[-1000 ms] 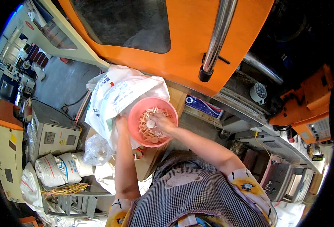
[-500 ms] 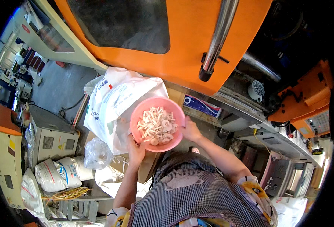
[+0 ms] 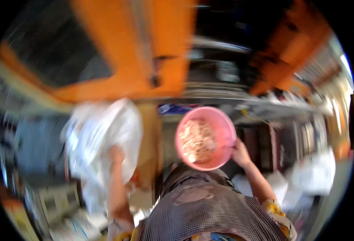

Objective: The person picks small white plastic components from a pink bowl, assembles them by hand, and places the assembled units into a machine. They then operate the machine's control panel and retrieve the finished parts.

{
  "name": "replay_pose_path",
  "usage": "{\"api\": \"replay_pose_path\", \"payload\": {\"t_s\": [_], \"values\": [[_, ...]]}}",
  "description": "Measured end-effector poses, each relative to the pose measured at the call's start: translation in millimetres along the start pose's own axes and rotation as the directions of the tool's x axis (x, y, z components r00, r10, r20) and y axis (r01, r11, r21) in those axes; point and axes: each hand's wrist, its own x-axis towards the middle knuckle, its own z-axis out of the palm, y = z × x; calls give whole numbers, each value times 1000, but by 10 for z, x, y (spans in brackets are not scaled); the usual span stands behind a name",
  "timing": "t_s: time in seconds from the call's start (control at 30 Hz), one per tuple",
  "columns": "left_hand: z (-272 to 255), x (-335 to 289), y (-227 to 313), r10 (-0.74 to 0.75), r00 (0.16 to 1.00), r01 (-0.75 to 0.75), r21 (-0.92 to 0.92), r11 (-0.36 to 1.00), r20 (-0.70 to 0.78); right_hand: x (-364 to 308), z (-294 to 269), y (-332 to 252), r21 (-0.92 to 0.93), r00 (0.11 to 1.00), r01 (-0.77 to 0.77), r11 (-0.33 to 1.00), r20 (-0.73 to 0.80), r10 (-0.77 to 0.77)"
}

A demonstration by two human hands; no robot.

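Observation:
A pink plastic tub (image 3: 223,130) hangs in front of my body, tilted so that its inner wall shows on the right. Small pale plastic-looking pieces (image 3: 197,140) lie heaped inside it; blur hides their exact kind. My right hand (image 3: 240,153) is closed on the tub's right side, by its rim. Well to the left, my left hand (image 3: 116,154) is against or just over a large white plastic bag (image 3: 100,132). Its fingers are smeared by motion, so I cannot tell whether they grip the bag.
An orange machine door (image 3: 161,44) with a dark window and a metal bar handle stands ahead. Along the machine bed, to the right, sits a pale cup-like container (image 3: 227,71). Brown cardboard (image 3: 148,132) lies beside the bag. White sacks (image 3: 313,172) stand at the right.
My left hand has let go of the tub and moved left to the bag. The tub, held by my right hand alone, is now further right and tilted. The view has turned right.

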Motion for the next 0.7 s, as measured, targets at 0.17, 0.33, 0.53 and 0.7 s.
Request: {"api": "replay_pose_path", "payload": {"t_s": [0.17, 0.33, 0.53, 0.7], "values": [[-196, 194, 106, -111, 973, 12, 435, 900, 203, -524, -403, 576, 285, 930, -173, 943, -268, 252], [-493, 22, 1202, 206, 954, -292, 511, 808, 220, -905, -871, 1140, 552, 658, -150, 820, -563, 499], [-1296, -328, 2977, 298, 853, -419, 224, 880, 428, -1067, -2118, 1314, 662, 440, 166, 731, -713, 546], [-903, -472, 3963, 401, 805, -504, 146, 852, 437, -510, -3785, 2667, 624, 89, -37, 781, -776, 624]]}}
